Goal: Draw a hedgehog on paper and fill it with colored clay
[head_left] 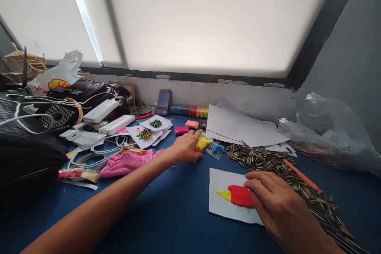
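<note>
My left hand (188, 146) reaches across the blue table, fingers apart, over small bags of modelling clay. Yellow clay (204, 142) and a bit of red show beside its fingertips; a small bag with blue clay (218, 149) lies just to the right. Near me, a white paper card (218, 210) bears a flat red clay shape (240, 196) with a pointed yellow clay piece (224, 195) at its left end. With its fingers bent together, my right hand (275, 200) holds the card's right side, fingertips at the red clay's edge. That hand covers the card's right part.
Striped sunflower seeds (262, 156) are heaped at the right, an orange stick (300, 175) on them. Behind are white paper sheets (238, 125) and a row of coloured clay (190, 111). Cables, a pink cloth (126, 163), power banks (116, 124) and a black bag (26, 158) crowd the left.
</note>
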`<state>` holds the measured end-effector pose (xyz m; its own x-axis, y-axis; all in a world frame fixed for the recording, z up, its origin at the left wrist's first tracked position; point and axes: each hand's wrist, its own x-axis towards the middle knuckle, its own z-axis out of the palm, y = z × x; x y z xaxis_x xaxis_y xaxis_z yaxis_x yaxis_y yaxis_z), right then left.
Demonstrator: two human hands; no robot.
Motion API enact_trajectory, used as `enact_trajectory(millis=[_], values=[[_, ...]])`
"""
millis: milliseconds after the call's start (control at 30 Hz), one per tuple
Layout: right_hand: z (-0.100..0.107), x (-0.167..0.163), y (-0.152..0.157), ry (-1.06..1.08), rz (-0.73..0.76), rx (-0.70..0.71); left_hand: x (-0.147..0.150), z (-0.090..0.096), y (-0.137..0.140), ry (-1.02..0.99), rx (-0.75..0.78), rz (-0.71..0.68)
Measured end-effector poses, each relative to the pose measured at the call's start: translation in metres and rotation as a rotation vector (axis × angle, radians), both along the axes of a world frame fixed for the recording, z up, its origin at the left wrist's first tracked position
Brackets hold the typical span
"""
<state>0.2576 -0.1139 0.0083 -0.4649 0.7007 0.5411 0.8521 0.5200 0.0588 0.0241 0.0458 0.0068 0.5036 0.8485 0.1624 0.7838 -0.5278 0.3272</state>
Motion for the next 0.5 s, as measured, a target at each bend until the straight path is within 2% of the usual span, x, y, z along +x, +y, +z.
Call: enact_trajectory(millis=[133,367,500], values=[[-0.004,0.002,0.000,0.019,-0.004,-0.017,-0.002,0.000,0.006,-0.021,-0.003,-0.039],[-0.009,0.006,0.000,-0.002,-0.021,-0.033,-0.012,0.003,0.018,-0.056,0.124,-0.035],[-0.008,0.006,0.001,-0.008,-0.028,-0.020,0.000,-0.004,0.007,-0.016,0.164,-0.204]])
